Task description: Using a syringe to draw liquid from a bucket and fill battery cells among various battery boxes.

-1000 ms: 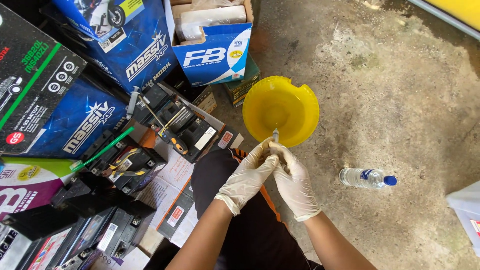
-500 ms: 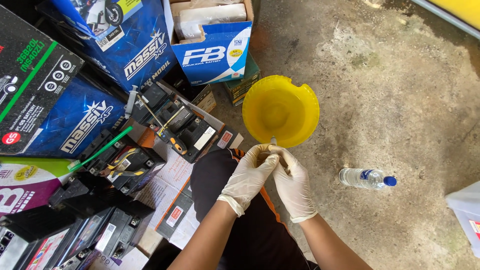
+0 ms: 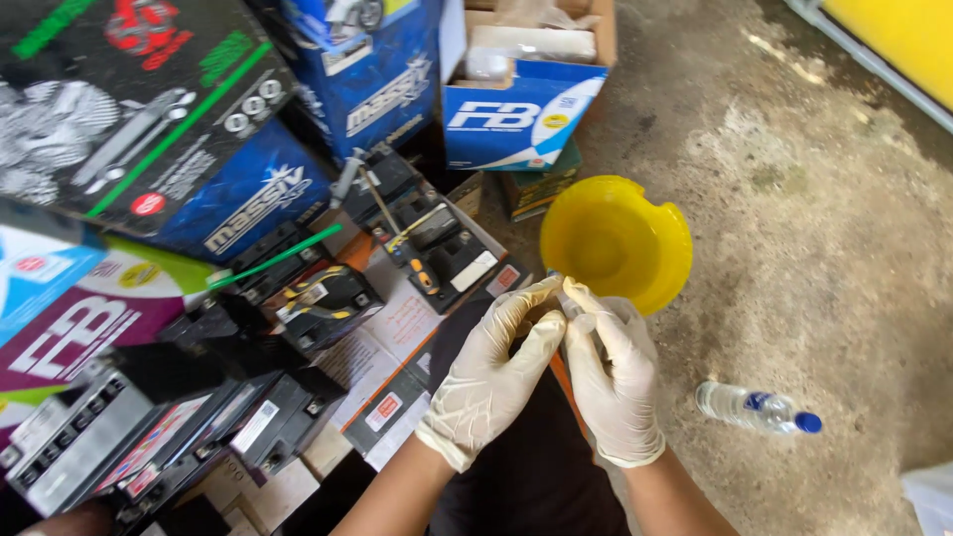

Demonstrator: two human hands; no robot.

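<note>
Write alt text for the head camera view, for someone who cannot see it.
Two white-gloved hands, left hand and right hand, meet over a small clear tube beside a yellow bowl on a concrete floor. Black batteries and printed cartons crowd the left; a clear plastic bottle with a blue cap lies to the right.

both gloved hands, left hand point(image 3: 493, 382) and right hand point(image 3: 612, 375), meet just below a yellow bowl point(image 3: 615, 241), pinching a small tube point(image 3: 579, 316).
</note>
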